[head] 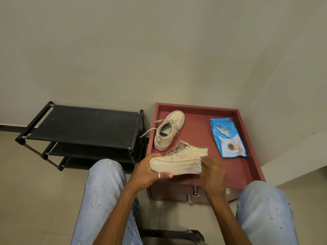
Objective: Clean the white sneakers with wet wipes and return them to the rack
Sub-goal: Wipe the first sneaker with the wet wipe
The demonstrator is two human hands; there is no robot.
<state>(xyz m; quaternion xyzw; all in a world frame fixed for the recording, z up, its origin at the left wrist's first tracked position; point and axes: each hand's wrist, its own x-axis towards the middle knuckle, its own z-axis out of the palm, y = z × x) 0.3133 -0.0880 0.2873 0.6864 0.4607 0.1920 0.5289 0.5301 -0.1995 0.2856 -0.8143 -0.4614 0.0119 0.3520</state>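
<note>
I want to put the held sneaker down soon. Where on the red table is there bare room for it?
Bare surface of the red table lies between the standing sneaker and the wipes pack, and near the front right corner. The front left is crowded: left hand, right hand with its wipe, held sneaker.

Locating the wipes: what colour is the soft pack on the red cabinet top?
Blue with white markings, the soft plastic pack; clearest in the head view.

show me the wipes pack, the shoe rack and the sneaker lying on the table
wipes pack (228,138), head view, middle of the blue wrapper
shoe rack (85,124), head view, top black shelf
sneaker on the table (167,131), head view, insole inside its opening
</note>
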